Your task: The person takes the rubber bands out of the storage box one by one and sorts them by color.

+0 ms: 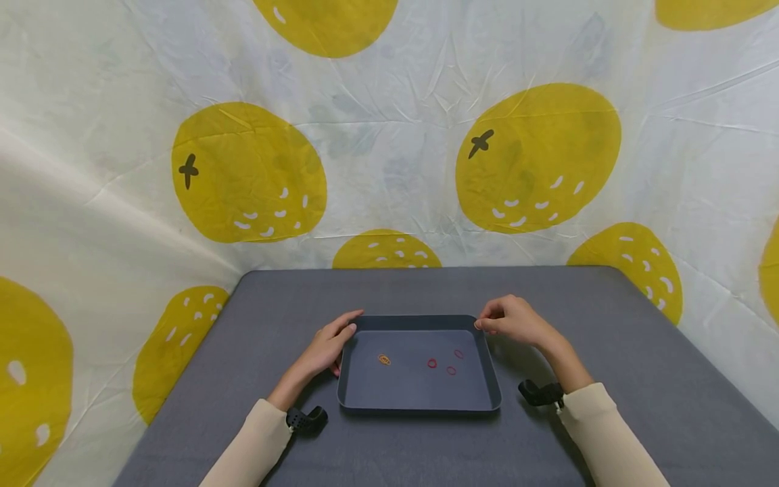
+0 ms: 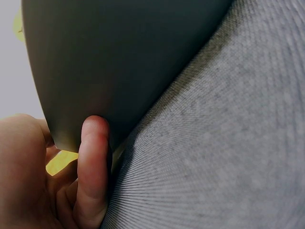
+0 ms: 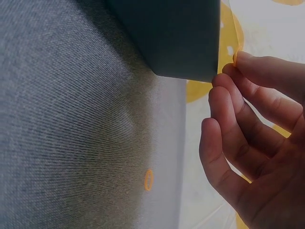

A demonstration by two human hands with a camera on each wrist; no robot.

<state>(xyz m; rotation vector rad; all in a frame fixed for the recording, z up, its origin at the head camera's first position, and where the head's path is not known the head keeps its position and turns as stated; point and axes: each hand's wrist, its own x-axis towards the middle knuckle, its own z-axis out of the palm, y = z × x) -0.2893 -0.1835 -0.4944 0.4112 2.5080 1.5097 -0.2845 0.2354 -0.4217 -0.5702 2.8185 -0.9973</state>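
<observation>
A dark grey baking tray (image 1: 420,404) lies on the table. At its far left corner my left hand (image 1: 325,348) holds the rim, the thumb at the rim and a fingertip (image 2: 95,131) against the outer wall. My right hand (image 1: 511,320) is at the far right corner, pinching a small orange rubber band (image 3: 236,57) between thumb and forefinger. Inside the tray are orange rubber bands (image 1: 384,360) bunched on the left. Toward the right lie a red rubber band (image 1: 432,363), another red rubber band (image 1: 458,354) and a third red rubber band (image 1: 452,370).
An orange rubber band (image 3: 148,180) lies on the grey tablecloth (image 3: 86,143) outside the tray, below my right hand. Behind the table hangs a white curtain (image 1: 389,176) with yellow fruit shapes. Each wrist wears a black camera strap (image 1: 541,393).
</observation>
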